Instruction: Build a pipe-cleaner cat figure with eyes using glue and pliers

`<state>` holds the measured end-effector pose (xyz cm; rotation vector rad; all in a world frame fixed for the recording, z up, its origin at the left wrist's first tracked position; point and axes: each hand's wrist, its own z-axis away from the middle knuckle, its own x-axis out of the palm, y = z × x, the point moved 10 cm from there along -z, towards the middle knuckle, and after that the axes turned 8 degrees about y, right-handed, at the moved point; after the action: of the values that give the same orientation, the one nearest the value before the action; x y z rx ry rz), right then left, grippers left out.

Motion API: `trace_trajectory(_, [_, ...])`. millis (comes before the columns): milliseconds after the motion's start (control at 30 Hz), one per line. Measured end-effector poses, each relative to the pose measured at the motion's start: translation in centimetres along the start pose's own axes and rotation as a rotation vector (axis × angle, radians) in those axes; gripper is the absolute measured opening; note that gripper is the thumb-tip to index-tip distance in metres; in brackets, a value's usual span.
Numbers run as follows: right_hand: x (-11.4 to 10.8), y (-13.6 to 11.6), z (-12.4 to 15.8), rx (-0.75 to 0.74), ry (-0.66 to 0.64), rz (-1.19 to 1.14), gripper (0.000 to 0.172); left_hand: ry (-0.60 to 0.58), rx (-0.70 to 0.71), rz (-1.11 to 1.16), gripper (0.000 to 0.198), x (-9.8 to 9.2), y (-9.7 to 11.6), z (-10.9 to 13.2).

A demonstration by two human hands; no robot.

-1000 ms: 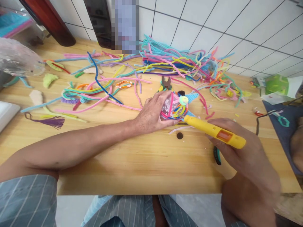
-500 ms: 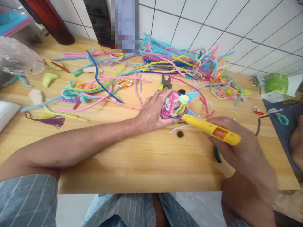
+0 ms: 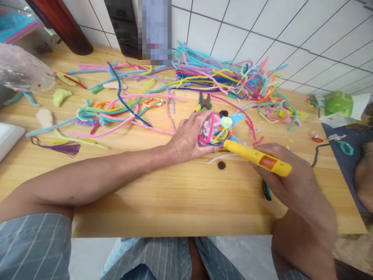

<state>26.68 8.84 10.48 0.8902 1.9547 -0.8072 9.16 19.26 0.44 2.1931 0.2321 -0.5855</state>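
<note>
My left hand [image 3: 190, 136] is closed around a small craft figure [image 3: 210, 130], holding it against the wooden table. The figure has a clear, sparkly body banded with pink pipe cleaner. Coloured loops, a pale green round piece and two light-blue pointed pieces sit at its right end. In my right hand [image 3: 294, 182] is a yellow glue gun [image 3: 247, 152], slanting left with its tip close to the figure's lower right side. Whether the tip touches is hard to see. Pliers [image 3: 205, 102] lie just beyond my left hand. A dark pompom [image 3: 222, 165] rests below the figure.
Pipe cleaners [image 3: 215, 72] are heaped along the tiled wall, and more [image 3: 116, 112] spread to the left. A purple tassel [image 3: 58, 147] lies at left. A dark cord [image 3: 316, 153] runs by my right hand. A green-handled tool [image 3: 266, 190] lies partly under that hand.
My right hand and the glue gun have shifted very slightly left. The left hand keeps its hold on the craft figure.
</note>
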Motion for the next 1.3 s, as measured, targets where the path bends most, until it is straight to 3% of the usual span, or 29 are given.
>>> trace_trajectory(1300, [0.0, -0.8, -0.3, -0.067, 0.02, 0.049, 0.012, 0.006, 0.051, -0.019, 0.105, 0.0, 0.1, 0.1])
